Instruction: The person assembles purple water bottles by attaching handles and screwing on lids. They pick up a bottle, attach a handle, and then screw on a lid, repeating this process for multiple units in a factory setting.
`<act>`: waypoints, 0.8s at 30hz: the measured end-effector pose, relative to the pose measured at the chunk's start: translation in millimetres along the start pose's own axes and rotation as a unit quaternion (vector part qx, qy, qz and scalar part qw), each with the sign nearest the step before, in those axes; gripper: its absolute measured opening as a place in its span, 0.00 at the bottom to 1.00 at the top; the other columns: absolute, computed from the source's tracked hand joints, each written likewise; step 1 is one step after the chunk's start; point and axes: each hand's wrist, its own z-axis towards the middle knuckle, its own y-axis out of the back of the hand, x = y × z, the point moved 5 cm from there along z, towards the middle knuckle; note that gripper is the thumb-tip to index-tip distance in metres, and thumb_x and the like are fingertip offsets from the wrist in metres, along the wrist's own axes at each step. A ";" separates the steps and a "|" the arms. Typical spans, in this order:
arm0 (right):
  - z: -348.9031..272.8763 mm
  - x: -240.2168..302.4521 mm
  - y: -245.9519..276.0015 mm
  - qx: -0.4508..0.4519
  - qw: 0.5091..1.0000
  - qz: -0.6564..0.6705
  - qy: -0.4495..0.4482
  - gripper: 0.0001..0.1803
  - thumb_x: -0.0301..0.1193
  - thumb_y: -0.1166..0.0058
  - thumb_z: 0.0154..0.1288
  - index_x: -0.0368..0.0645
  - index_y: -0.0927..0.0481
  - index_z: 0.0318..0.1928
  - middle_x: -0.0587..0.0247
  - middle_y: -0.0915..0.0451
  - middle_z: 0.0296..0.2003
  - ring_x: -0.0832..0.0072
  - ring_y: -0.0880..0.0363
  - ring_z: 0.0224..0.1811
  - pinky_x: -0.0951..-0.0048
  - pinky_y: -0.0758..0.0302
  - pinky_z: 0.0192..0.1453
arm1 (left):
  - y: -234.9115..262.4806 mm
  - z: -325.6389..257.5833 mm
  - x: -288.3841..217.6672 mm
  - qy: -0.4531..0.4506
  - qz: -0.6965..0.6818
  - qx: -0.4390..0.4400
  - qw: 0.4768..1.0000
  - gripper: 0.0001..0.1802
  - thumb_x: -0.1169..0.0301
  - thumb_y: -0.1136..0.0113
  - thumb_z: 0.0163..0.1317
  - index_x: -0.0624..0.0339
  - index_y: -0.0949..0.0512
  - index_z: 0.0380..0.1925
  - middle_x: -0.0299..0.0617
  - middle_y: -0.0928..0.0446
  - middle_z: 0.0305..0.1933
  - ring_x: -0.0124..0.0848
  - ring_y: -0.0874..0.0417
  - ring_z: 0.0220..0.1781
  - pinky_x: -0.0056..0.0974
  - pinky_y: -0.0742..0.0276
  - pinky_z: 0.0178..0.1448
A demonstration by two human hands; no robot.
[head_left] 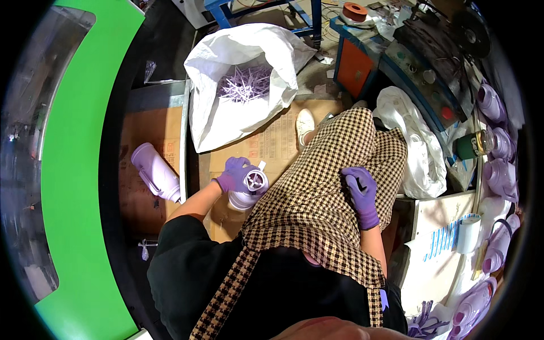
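Note:
My left hand (pixel 234 172), in a purple glove, is closed on a lilac plastic jug casing (pixel 243 200) beside my left thigh. The casing's round end faces up and shows a pale cross-shaped piece (pixel 256 181) inside its ring. A small white tab sticks up at the rim. On my checked apron over the lap rests my right hand (pixel 361 195), also gloved in purple. Its fingers are curled in, and whatever they may hold is hidden. Farther left, another lilac jug casing (pixel 156 171) with a long handle lies tilted on cardboard.
Thin lilac plastic strips (pixel 246 84) fill part of a big white sack (pixel 204 122) ahead. A green machine panel (pixel 73 170) curves along the left. At right are a white plastic bag (pixel 419 161), a green-labelled jar (pixel 471 145), a white roll (pixel 468 235) and several lilac casings (pixel 500 181).

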 end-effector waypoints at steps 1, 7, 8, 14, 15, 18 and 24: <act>-0.2 0.1 -0.4 0.001 1.000 0.003 -0.001 0.09 0.26 0.37 0.66 0.37 0.12 0.45 0.56 0.13 0.43 0.64 0.16 0.47 0.68 0.22 0.54 | -9.2 0.8 -4.4 -0.058 -0.005 -0.076 0.995 0.41 0.47 0.20 0.43 0.48 0.21 0.58 0.48 0.20 0.53 0.44 0.20 0.54 0.46 0.26 0.59; -1.2 7.5 2.8 0.005 0.999 -0.030 0.021 0.10 0.32 0.37 0.68 0.39 0.12 0.44 0.57 0.13 0.44 0.62 0.16 0.47 0.65 0.22 0.54 | -47.2 -0.9 -15.0 -0.023 -0.144 -0.176 0.974 0.28 0.56 0.21 0.45 0.56 0.18 0.45 0.46 0.18 0.45 0.48 0.17 0.46 0.47 0.21 0.54; -2.2 11.1 4.4 0.005 0.999 -0.033 0.022 0.10 0.31 0.37 0.68 0.39 0.12 0.44 0.57 0.13 0.44 0.62 0.16 0.47 0.65 0.22 0.55 | -32.3 -2.5 -13.7 0.018 -0.138 -0.159 0.977 0.27 0.56 0.21 0.45 0.56 0.18 0.44 0.46 0.18 0.45 0.48 0.17 0.46 0.47 0.21 0.55; 8.9 87.7 18.5 -0.054 0.931 -0.248 0.262 0.18 0.26 0.33 0.57 0.45 0.15 0.50 0.58 0.15 0.49 0.64 0.16 0.47 0.65 0.20 0.53 | 123.7 -11.9 -41.2 -0.018 -0.404 -0.394 0.825 0.50 0.62 0.13 0.38 0.66 0.29 0.62 0.46 0.20 0.56 0.36 0.16 0.54 0.38 0.17 0.60; 13.7 108.5 10.7 -0.043 0.913 -0.269 0.303 0.19 0.28 0.32 0.56 0.47 0.16 0.50 0.58 0.16 0.50 0.65 0.16 0.46 0.65 0.20 0.52 | 151.2 -10.9 -60.6 -0.043 -0.369 -0.393 0.841 0.49 0.63 0.12 0.37 0.65 0.27 0.60 0.46 0.21 0.58 0.36 0.16 0.57 0.38 0.18 0.63; 17.9 144.0 -22.1 -0.007 0.884 -0.249 0.395 0.22 0.35 0.29 0.56 0.50 0.16 0.53 0.56 0.18 0.55 0.68 0.15 0.44 0.73 0.19 0.40 | 204.3 -0.7 -135.9 -0.177 -0.186 -0.477 0.841 0.45 0.61 0.14 0.38 0.61 0.24 0.58 0.48 0.21 0.60 0.44 0.20 0.63 0.49 0.24 0.68; 29.4 109.8 -34.2 -0.053 0.924 -0.304 0.226 0.34 0.40 0.27 0.49 0.53 0.21 0.60 0.55 0.21 0.60 0.62 0.13 0.43 0.67 0.17 0.40 | 203.6 41.4 -211.9 -0.219 -0.097 -0.514 0.824 0.36 0.60 0.26 0.48 0.57 0.23 0.60 0.48 0.24 0.64 0.51 0.26 0.68 0.55 0.36 0.75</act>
